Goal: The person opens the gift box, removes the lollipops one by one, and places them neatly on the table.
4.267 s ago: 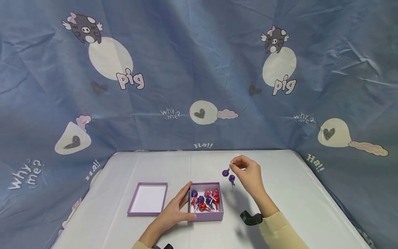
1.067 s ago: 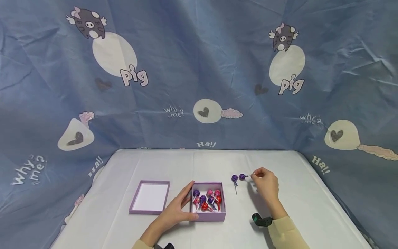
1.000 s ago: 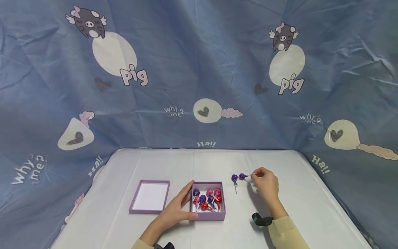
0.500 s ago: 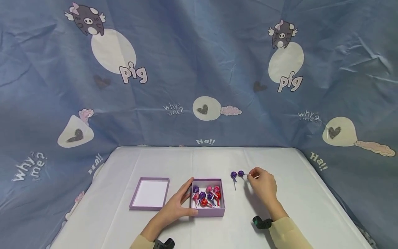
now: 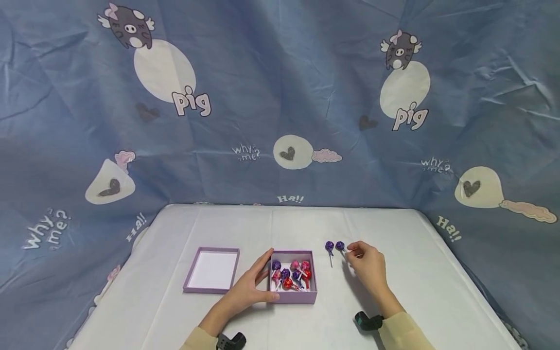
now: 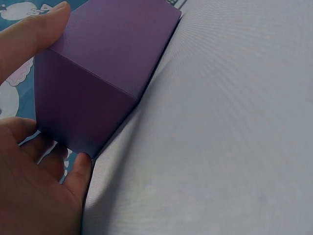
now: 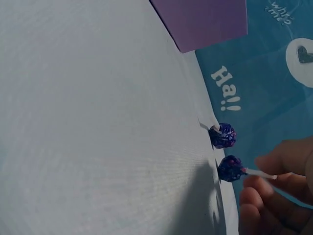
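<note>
My left hand [image 5: 246, 288] grips the left side of a purple box [image 5: 294, 298], thumb at its front corner and fingers toward the back. In the left wrist view the thumb lies against one purple wall. Inside the box are several wrapped lollipops [image 5: 287, 283] in purple, pink and red. My right hand [image 5: 369, 268] pinches the white stick of a purple lollipop [image 7: 231, 169] between thumb and fingers. Just left of it, a second purple lollipop [image 5: 329, 245] lies on the table with its stick toward me.
A shallow box lid [image 5: 213, 270] with a purple rim lies inside up, left of the box. The white-covered table [image 5: 271, 223] ends at a blue printed curtain [image 5: 245, 97] behind. A black wrist device [image 5: 368, 321] sits on each wrist.
Earlier the right hand held its lollipop raised; it is now lower, beside the other purple one. Over the last second its stick has swung from pointing right to pointing more toward me. Left hand stays put.
</note>
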A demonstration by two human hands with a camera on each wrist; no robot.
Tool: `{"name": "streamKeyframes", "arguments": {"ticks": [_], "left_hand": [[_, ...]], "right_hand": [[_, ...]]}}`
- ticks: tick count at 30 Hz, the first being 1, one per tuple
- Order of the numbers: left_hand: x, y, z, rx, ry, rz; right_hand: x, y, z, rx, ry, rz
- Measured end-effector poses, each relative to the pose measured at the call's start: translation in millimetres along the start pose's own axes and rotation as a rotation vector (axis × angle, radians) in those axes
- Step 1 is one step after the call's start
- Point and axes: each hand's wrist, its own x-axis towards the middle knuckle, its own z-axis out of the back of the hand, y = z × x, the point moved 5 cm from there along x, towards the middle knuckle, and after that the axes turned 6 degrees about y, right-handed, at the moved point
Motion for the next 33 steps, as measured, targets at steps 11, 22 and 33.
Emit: {"name": "streamKeyframes", "arguments": {"ticks": [11, 22, 33], "left_hand": [[-1.8, -0.4, -1.1, -0.002, -0.012, 0.0], [1.7, -2.0, 0.4, -0.005, -0.009, -0.002], [0.9, -1.6, -1.1, -0.02, 0.001, -0.004]], "right_hand": [[-0.7, -9, -10, 0.045, 0.12, -0.059], [5.9, -10, -13, 0.001, 0.17, -0.015], [8.2, -11, -18, -0.073, 0.137, -0.064]]}}
